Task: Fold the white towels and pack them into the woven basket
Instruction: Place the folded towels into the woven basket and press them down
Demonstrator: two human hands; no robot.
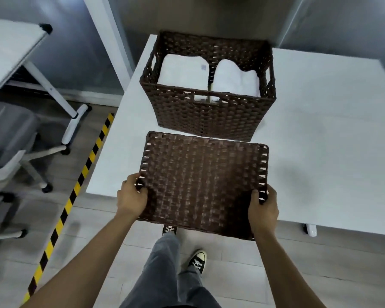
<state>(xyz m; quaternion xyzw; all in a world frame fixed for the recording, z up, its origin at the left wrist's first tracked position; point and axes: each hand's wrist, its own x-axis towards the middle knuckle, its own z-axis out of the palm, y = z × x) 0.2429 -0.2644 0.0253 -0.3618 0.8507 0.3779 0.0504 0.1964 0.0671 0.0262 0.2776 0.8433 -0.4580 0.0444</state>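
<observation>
No legible text anywhere; small grey tag (203,67) on left folded white towel (182,74) too blurred to read.

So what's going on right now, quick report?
Both hands, left hand and right hand, grip woven lid. Two folded towels in basket. Nothing in the way.

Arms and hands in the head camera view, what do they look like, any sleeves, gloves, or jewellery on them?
Both forearms are bare as far as the frame shows: no sleeves in view. The left hand and right hand wear no gloves, and no rings, watch or bracelet show. No markings are visible on either arm.
</observation>
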